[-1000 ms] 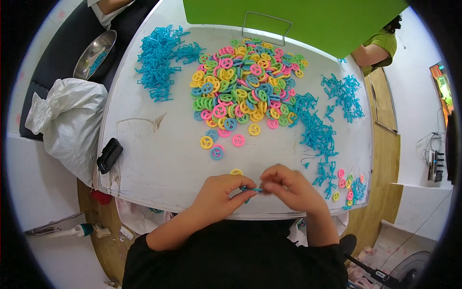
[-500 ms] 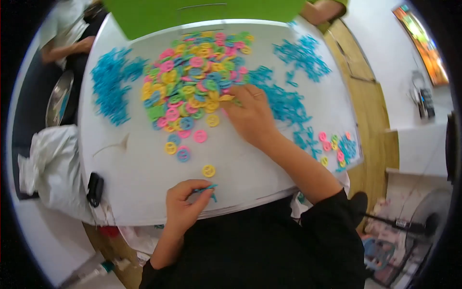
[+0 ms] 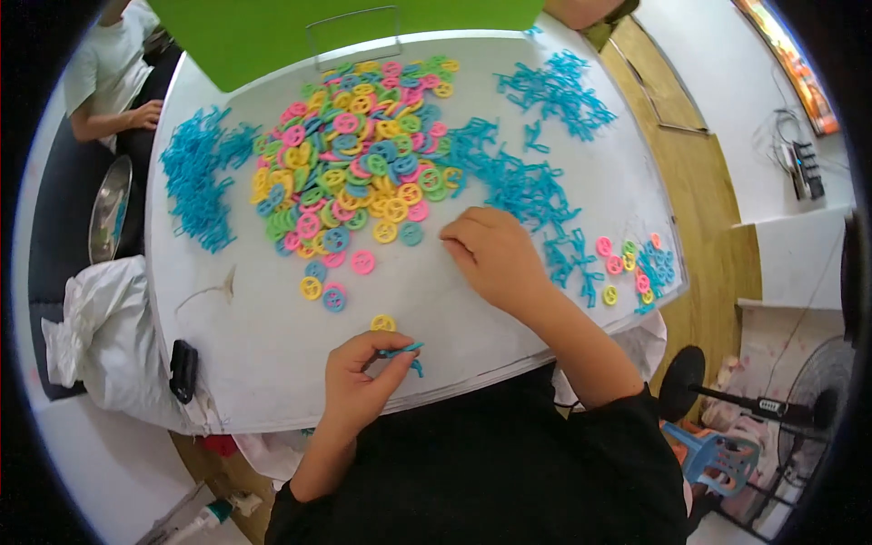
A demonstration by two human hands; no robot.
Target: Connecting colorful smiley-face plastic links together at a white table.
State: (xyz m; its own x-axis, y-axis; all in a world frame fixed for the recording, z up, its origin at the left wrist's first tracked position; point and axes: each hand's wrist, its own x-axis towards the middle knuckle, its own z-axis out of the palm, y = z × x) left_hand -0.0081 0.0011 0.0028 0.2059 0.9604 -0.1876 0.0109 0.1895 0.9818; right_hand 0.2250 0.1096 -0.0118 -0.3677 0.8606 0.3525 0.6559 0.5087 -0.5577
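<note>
Left hand (image 3: 357,379) pinches a blue piece (image 3: 415,348) — whether right hand (image 3: 499,258) grips anything, I cannot tell.

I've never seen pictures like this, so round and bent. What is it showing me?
There's no machine here, just a person's bare hands. The view comes from a wide fisheye camera on their head, looking down, which is why straight edges bend. On the white table lies a heap of small wheels in pink, yellow, green and blue, with piles of blue plastic parts on both sides. The left hand pinches a blue piece. The right hand is near the heap; I can't tell whether it holds anything.
</note>
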